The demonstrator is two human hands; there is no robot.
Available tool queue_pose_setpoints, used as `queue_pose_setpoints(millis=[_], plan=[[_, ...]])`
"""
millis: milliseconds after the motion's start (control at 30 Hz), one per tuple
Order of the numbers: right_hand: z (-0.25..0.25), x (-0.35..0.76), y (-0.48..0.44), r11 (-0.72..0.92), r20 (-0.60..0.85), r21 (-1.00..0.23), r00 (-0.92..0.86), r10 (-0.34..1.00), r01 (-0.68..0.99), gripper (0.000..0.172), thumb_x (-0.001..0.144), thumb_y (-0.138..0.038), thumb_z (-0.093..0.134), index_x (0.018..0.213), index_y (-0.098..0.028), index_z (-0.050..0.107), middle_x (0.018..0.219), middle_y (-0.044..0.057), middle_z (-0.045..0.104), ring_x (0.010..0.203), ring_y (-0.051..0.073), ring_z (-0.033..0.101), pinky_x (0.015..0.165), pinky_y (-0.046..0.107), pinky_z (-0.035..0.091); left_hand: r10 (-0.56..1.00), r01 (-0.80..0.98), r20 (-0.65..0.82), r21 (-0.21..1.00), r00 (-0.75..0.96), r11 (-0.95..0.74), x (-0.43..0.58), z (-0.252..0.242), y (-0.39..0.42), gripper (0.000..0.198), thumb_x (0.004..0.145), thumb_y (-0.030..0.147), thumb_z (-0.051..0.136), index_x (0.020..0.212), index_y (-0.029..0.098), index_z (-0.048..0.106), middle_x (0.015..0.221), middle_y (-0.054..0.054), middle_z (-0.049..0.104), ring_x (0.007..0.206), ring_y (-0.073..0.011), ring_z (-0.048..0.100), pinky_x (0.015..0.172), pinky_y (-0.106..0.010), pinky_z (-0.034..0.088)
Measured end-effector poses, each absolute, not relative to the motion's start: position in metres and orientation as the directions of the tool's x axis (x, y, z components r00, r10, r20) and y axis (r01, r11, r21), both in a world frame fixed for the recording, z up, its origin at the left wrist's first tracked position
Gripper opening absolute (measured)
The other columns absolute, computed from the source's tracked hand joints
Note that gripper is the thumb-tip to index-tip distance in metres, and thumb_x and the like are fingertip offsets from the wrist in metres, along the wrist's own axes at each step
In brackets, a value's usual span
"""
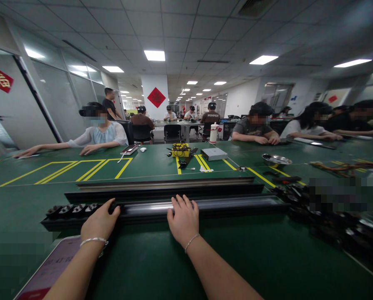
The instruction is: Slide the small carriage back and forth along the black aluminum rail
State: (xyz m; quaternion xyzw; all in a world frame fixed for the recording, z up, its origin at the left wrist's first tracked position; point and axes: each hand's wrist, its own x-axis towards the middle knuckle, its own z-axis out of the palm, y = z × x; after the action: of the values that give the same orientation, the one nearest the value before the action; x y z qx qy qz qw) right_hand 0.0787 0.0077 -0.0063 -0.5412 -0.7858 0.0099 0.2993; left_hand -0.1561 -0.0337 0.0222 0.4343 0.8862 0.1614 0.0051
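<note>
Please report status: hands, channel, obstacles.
Left hand at black parts. Right hand open over long channel. Black parts at channel's left end. Phone outside channel, near left hand.

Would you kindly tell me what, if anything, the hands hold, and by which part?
Left hand: on a black block, hold unclear; right hand: rests across the long channel, no clear grip.

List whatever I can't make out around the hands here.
All in the head view:
What the left hand grips, if anything: its own back and fingers cover it.
The stretch of long bar under the right hand: palm and fingers hide it.
The phone's full outline: the left forearm overlaps it and the bottom edge cuts it.
Individual dark parts at right: blurred.
</note>
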Motion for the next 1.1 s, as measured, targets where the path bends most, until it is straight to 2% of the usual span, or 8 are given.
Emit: queue_pose_setpoints(millis=[400, 1100], plan=[[-0.0058, 0.0784, 0.0075, 0.418, 0.468, -0.365, -0.224, 0.855, 0.832, 0.040, 0.084, -0.037, 0.032, 0.117, -0.026, 0.051, 0.126, 0.002, 0.048, 0.120, 0.021, 0.032, 0.098, 0.039, 0.012, 0.774, 0.768, 0.122, 0.289, -0.621, 0.571, -0.1549, 0.0250, -0.0342, 0.054, 0.077, 0.051, 0.031, 0.123, 0.027, 0.044, 0.109, -0.011, 0.061, 0.093, -0.0296, 0.058, 0.071, -0.039, 0.046], [-0.0019, 0.0787, 0.0058, 0.397, 0.419, -0.317, -0.249, 0.873, 0.861, 0.042, 0.084, -0.037, 0.031, 0.120, -0.026, 0.048, 0.129, 0.003, 0.045, 0.122, 0.021, 0.030, 0.098, 0.039, 0.012, 0.782, 0.774, 0.107, 0.276, -0.614, 0.570, -0.1610, 0.0202, -0.0326, 0.056, 0.076, 0.058, 0.028, 0.122, 0.030, 0.044, 0.095, -0.011, 0.065, 0.087, -0.0286, 0.061, 0.069, -0.038, 0.045]])
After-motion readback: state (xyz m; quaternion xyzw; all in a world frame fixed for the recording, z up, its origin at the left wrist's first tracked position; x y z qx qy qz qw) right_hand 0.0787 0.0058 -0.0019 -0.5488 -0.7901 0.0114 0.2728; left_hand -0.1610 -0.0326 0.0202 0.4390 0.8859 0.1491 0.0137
